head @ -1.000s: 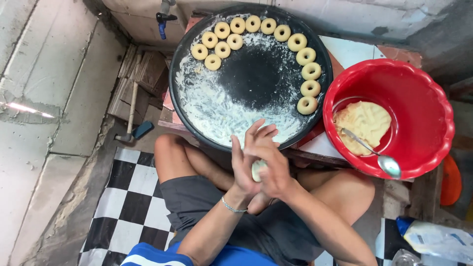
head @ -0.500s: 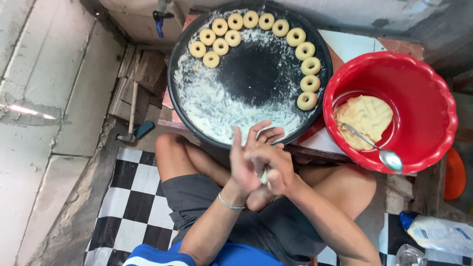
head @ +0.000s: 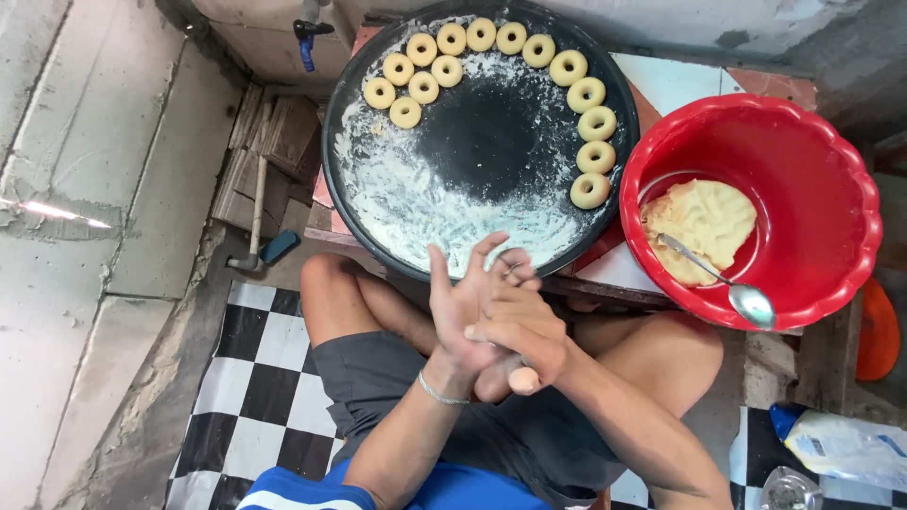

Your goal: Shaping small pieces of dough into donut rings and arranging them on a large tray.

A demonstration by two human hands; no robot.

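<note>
Tray (head: 378, 203): round, black, dusted with white flour thinning to bare metal at the middle; largest thing here, set on a low table.
Basin (head: 812, 161): red plastic, scalloped rim, just right of the tray; holds a pale yellow mound of dough (head: 699, 227), soft and rough-surfaced, with a metal spoon (head: 727, 283) lying in it.
Rings (head: 590, 123): thirteen small pale dough rings, smooth and plump, each with a centre hole, ranged along the tray's far and right rim; most of the floured space is not yet filled.
Progress: judged under halfway, since much dough is left in the basin.
Left hand (head: 463, 307): flat, fingers spread, palm pressed to the right.
Right hand (head: 520, 331): laid over the left, loosely curled.
Piece (head: 522, 380): small smooth dough lump pinched between both palms, its end peeping out below them, above the lap.
</note>
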